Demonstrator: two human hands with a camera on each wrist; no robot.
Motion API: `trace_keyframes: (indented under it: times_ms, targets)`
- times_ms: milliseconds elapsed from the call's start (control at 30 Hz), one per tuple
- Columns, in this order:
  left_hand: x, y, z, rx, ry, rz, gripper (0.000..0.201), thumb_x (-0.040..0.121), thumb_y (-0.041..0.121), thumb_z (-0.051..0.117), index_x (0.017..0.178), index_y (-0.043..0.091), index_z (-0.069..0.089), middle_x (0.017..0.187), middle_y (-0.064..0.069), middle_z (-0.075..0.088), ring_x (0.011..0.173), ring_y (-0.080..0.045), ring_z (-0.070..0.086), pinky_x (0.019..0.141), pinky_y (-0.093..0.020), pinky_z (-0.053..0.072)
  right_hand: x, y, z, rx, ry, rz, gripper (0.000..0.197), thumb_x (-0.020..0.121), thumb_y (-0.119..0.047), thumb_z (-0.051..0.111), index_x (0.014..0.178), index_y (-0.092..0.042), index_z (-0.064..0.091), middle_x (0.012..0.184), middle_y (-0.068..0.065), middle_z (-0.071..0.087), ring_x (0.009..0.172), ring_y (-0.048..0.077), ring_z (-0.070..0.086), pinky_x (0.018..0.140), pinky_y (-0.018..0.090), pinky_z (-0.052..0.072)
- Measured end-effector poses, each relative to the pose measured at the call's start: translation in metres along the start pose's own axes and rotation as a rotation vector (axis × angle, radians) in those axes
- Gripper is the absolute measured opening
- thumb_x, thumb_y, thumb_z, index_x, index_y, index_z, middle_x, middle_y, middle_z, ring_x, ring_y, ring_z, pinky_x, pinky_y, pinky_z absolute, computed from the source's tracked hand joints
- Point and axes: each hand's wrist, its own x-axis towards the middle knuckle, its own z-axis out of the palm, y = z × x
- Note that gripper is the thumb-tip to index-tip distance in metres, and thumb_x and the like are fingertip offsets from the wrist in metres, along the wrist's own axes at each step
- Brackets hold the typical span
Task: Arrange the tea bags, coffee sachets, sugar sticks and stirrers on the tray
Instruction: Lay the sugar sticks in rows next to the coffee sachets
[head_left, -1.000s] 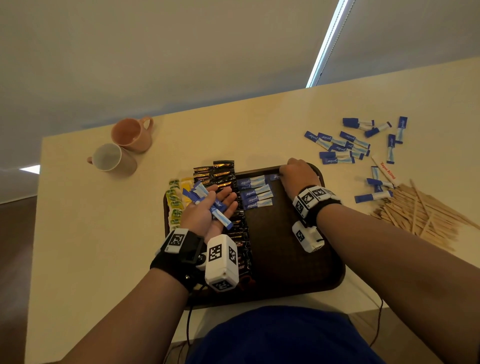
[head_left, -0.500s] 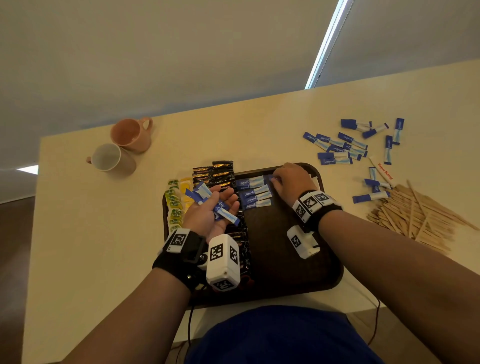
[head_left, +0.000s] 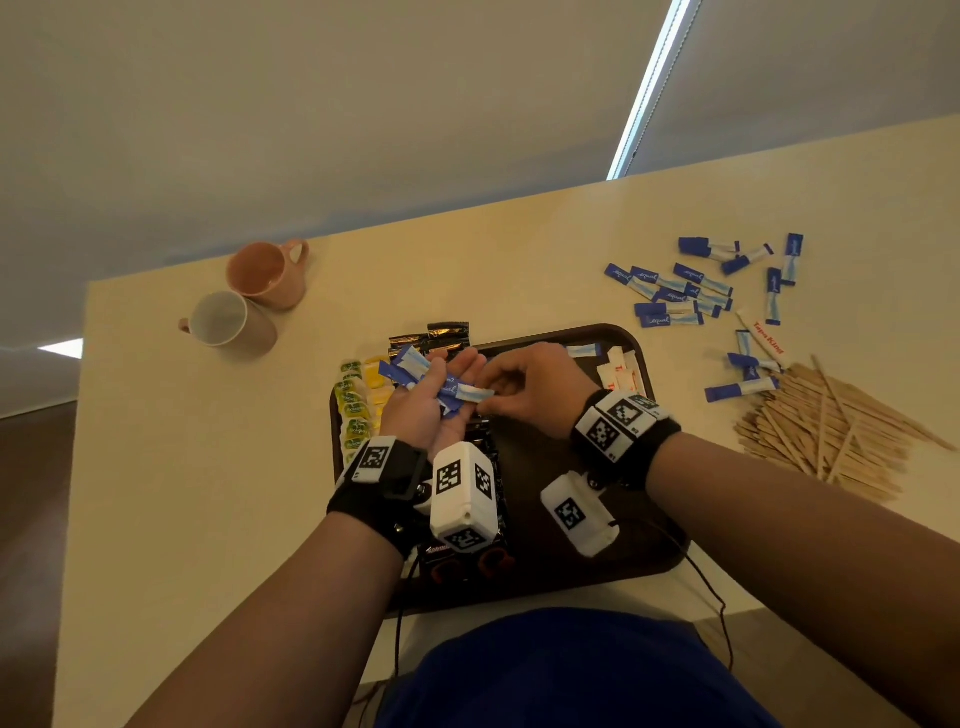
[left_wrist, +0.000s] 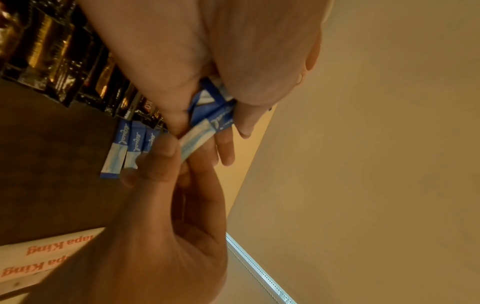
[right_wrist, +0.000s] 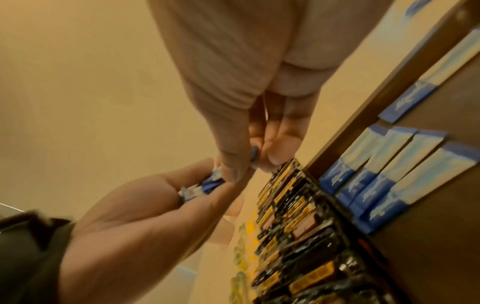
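Observation:
My left hand (head_left: 423, 415) lies palm up over the brown tray (head_left: 550, 457) and holds a bunch of blue sugar sticks (head_left: 418, 371). My right hand (head_left: 524, 389) meets it and pinches the pale end of one blue stick (head_left: 475, 393) between thumb and fingertips (right_wrist: 233, 164). In the left wrist view the pinched stick (left_wrist: 194, 139) juts from the bunch (left_wrist: 218, 117). A row of blue sticks (right_wrist: 389, 174) lies on the tray beside black coffee sachets (right_wrist: 298, 226). Green and yellow tea bags (head_left: 356, 405) line the tray's left side.
White sachets (head_left: 618, 371) lie at the tray's far right. Loose blue sticks (head_left: 675, 296) and a heap of wooden stirrers (head_left: 831, 426) lie on the table to the right. Two mugs (head_left: 260, 275) stand at the far left.
My right hand left the row of sticks at the tray's far edge, came left to my left hand and took hold of one stick there.

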Motion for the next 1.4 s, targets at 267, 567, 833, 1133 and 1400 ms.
trace_keyframes:
  times_ms: [267, 567, 833, 1133, 1400]
  targets:
    - [0.006, 0.0, -0.011, 0.069, 0.032, 0.036, 0.019, 0.108, 0.015, 0.036, 0.102, 0.013, 0.054, 0.087, -0.011, 0.076, 0.088, -0.024, 0.073, 0.085, -0.041, 0.057, -0.014, 0.047, -0.045, 0.113, 0.173, 0.301, 0.012, 0.084, -0.021, 0.076, 0.096, -0.024, 0.076, 0.085, -0.007, 0.073, 0.078, 0.009, 0.067, 0.073, 0.026, 0.055]
    - [0.004, 0.0, -0.015, 0.114, 0.042, 0.042, 0.016, 0.107, 0.015, 0.04, 0.106, 0.012, 0.055, 0.091, -0.012, 0.076, 0.085, -0.025, 0.075, 0.077, -0.037, 0.06, 0.009, 0.095, -0.061, -0.385, 0.059, 0.525, 0.019, 0.089, -0.025, 0.072, 0.106, -0.019, 0.075, 0.107, 0.002, 0.072, 0.098, 0.019, 0.063, 0.085, 0.032, 0.05]
    - [0.005, 0.001, -0.017, 0.104, 0.055, 0.029, 0.017, 0.107, 0.015, 0.039, 0.104, 0.012, 0.056, 0.088, -0.012, 0.076, 0.08, -0.024, 0.075, 0.074, -0.036, 0.061, 0.021, 0.087, -0.053, -0.637, 0.012, 0.413, 0.026, 0.094, -0.027, 0.065, 0.116, -0.016, 0.069, 0.116, 0.01, 0.06, 0.112, 0.028, 0.054, 0.093, 0.036, 0.046]
    - [0.007, 0.001, -0.016, 0.11, 0.052, 0.026, 0.015, 0.107, 0.015, 0.04, 0.105, 0.012, 0.055, 0.089, -0.013, 0.076, 0.081, -0.025, 0.075, 0.075, -0.037, 0.061, 0.025, 0.085, -0.046, -0.708, -0.093, 0.316, 0.022, 0.096, -0.021, 0.059, 0.113, -0.017, 0.072, 0.113, 0.008, 0.058, 0.112, 0.028, 0.052, 0.09, 0.037, 0.046]
    - [0.006, 0.002, -0.017, 0.102, 0.052, 0.026, 0.017, 0.107, 0.016, 0.039, 0.105, 0.012, 0.055, 0.088, -0.012, 0.076, 0.079, -0.024, 0.075, 0.072, -0.036, 0.061, 0.025, 0.079, -0.037, -0.75, -0.073, 0.243, 0.021, 0.099, -0.023, 0.055, 0.112, -0.015, 0.07, 0.11, 0.008, 0.057, 0.107, 0.026, 0.052, 0.084, 0.034, 0.045]
